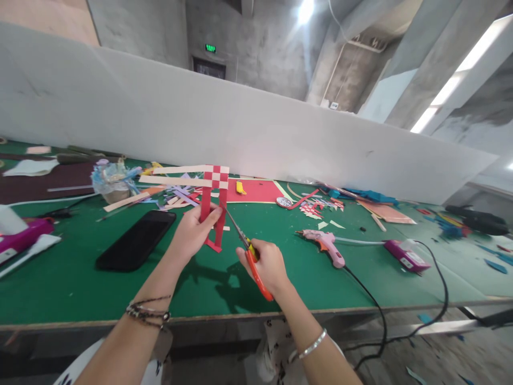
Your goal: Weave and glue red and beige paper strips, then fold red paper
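My left hand (pixel 196 231) is closed on woven paper strips (pixel 216 176), pinching the red lengths below the weave. The weave is a small red and cream checkerboard. Two cream strips stick out to the left of it, and the red ones hang down past my fingers. My right hand (pixel 265 262) grips a pair of scissors (pixel 253 259) with orange and yellow handles. Their blades point up and left, with the tip close to the right-hand red strip. Whether the blades touch the paper, I cannot tell.
A black phone (pixel 138 240) lies left of my left hand. To the right are a pink glue gun (pixel 326 245), its cord, and a purple power box (pixel 406 255). Behind lie paper scraps (pixel 182 192), a red sheet (pixel 256 191) and a wrapped pot (pixel 114 182). A white partition (pixel 256 128) borders the table.
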{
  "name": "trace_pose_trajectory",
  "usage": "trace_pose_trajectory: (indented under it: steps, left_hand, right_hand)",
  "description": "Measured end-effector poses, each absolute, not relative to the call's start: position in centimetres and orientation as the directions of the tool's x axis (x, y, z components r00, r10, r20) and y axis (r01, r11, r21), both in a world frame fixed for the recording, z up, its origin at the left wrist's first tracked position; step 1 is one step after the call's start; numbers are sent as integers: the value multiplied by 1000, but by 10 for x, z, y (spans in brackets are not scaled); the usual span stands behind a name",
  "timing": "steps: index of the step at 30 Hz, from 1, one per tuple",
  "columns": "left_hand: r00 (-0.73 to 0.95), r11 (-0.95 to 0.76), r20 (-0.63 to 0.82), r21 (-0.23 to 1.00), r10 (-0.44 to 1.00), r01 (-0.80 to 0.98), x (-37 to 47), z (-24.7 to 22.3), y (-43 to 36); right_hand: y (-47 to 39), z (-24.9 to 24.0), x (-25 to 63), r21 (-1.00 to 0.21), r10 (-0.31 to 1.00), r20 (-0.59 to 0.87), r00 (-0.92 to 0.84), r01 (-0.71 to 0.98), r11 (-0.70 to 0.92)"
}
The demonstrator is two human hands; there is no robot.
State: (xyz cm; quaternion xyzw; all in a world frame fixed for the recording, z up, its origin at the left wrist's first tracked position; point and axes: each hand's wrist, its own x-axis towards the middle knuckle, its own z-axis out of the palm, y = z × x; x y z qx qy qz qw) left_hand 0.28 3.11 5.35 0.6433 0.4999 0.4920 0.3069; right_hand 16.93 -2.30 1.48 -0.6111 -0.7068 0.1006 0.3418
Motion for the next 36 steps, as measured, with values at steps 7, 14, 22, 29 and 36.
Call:
trace_pose_trajectory:
  steps: [7,14,22,29,36]
  left_hand:
    - [8,-299,312,904,950,306,3,53,31]
    - [4,-260,264,945,965,199,6,48,34]
    - [-9,-236,244,946,970,220,6,52,33]
    - [-15,-239,250,941,968,238,4,50,36]
    - [22,-261,264,936,964,236,4,47,37]
  right_hand:
    - [-23,16,169,-556,938,346,-18,802,220]
    - [-23,16,170,-558,943,334,-13,803,209]
    - [-22,18,171,-532,943,332,-11,824,197]
    - [-21,18,175,-501,942,337,3,847,177]
    - [-20,17,175,-505,943,333,2,845,176]
